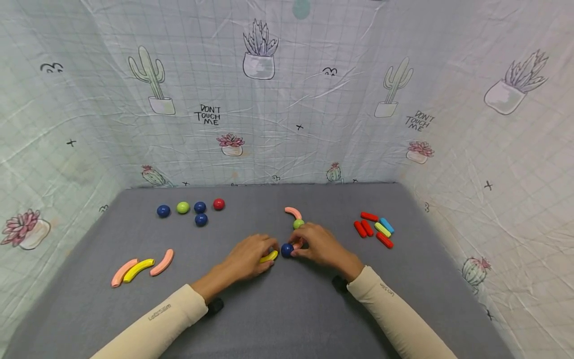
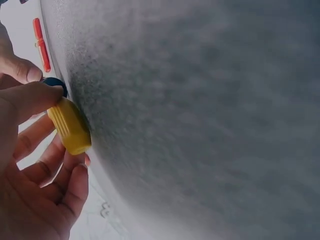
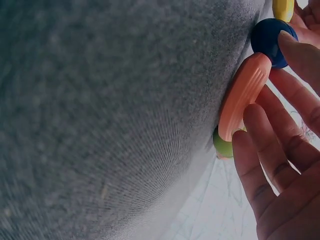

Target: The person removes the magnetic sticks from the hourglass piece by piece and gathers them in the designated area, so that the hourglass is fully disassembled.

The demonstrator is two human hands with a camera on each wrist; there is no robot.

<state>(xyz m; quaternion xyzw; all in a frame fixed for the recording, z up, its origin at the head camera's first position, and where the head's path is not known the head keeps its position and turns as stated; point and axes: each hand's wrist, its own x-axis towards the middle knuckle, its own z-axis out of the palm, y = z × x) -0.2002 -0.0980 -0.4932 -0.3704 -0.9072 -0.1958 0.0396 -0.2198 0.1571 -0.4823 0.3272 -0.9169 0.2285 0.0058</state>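
Observation:
In the head view my left hand (image 1: 254, 255) pinches a yellow curved tube (image 1: 269, 257) between thumb and fingers, close over the grey table. Its end points toward a blue ball (image 1: 287, 250), with a narrow gap in the head view. My right hand (image 1: 320, 244) grips that ball, its thumb pressing the side in the right wrist view. A pink curved tube (image 3: 245, 97) runs from the blue ball to a green ball (image 1: 298, 224), partly covered by the right fingers. From the green ball another pink curved tube (image 1: 293, 212) bends away toward the back.
Blue balls (image 1: 201, 220), a green ball (image 1: 183, 207) and a red ball (image 1: 218, 204) lie at the back left. Pink and yellow curved tubes (image 1: 139, 269) lie front left. Short straight red sticks (image 1: 384, 240), a blue stick (image 1: 387, 225) and a yellow-green stick (image 1: 383, 230) lie right. Patterned cloth surrounds the table.

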